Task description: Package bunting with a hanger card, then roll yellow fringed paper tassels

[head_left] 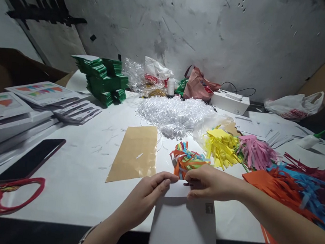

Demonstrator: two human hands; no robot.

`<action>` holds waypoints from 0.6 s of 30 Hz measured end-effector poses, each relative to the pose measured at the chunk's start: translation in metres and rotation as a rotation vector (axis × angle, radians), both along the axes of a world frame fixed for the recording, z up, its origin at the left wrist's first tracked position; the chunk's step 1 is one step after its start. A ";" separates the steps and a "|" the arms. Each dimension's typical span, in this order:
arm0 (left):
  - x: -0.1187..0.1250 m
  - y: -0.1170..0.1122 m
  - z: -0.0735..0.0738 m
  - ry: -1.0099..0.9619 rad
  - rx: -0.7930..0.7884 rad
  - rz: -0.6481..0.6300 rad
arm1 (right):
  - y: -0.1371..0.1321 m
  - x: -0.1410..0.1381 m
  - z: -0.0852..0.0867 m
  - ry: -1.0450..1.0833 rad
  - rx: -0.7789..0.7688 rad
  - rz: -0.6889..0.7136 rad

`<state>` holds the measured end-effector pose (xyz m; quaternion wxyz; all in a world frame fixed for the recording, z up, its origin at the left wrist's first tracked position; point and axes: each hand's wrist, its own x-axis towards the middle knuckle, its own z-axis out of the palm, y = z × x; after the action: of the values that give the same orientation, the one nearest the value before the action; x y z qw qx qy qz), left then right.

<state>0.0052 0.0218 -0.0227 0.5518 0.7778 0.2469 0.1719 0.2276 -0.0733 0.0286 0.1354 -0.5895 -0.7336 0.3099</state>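
Observation:
A white card sleeve (185,231) with a small dark square near its upper right corner lies over the table's near edge. My left hand (146,193) pinches its top left edge between thumb and fingers. At the top right edge my right hand (211,182) is closed, its fingers curled beside a short dark mark. A multicolour bunch of paper strips (186,159) lies directly beyond both hands; whether the right fingers also grip some strips is hidden. Left of it lies a tan sheet (136,150) with a white scrap on it.
Yellow (221,147), pink (257,152) and orange (276,188) paper fringes lie to the right. White string (177,114) is heaped behind. On the left are a phone (29,161), a red cord (17,196), printed sleeves (43,93) and green stacks (105,82). A glue bottle (309,141) stands right.

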 end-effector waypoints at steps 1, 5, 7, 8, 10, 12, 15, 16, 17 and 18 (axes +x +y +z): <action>0.000 0.000 0.000 0.000 0.000 -0.001 | 0.000 -0.002 0.000 -0.003 0.001 -0.003; 0.000 0.000 -0.002 -0.003 -0.017 -0.007 | -0.002 -0.005 0.001 -0.010 -0.001 -0.014; 0.000 0.000 -0.001 -0.010 -0.030 -0.015 | -0.001 -0.005 0.000 -0.016 0.003 -0.020; 0.000 -0.001 0.000 -0.014 -0.033 -0.017 | -0.001 -0.005 0.000 -0.018 0.003 -0.024; 0.001 -0.001 0.001 -0.017 -0.036 -0.017 | 0.000 -0.005 -0.002 -0.019 -0.005 -0.030; 0.003 -0.002 0.001 -0.023 -0.041 -0.017 | 0.003 -0.005 -0.004 -0.009 -0.034 -0.025; 0.004 -0.005 0.001 -0.050 -0.085 -0.041 | 0.008 -0.001 -0.006 0.030 -0.102 0.001; 0.004 -0.005 0.002 -0.059 -0.087 -0.045 | 0.009 0.002 -0.006 0.045 -0.122 0.014; 0.004 -0.006 0.002 -0.065 -0.074 -0.045 | 0.010 0.004 -0.006 0.070 -0.149 0.028; 0.003 -0.007 0.002 -0.071 -0.050 -0.038 | 0.011 0.007 -0.006 0.097 -0.185 0.042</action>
<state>0.0083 0.0150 -0.0203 0.5827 0.7617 0.2167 0.1825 0.2348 -0.0626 0.0230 0.1092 -0.5684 -0.7065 0.4073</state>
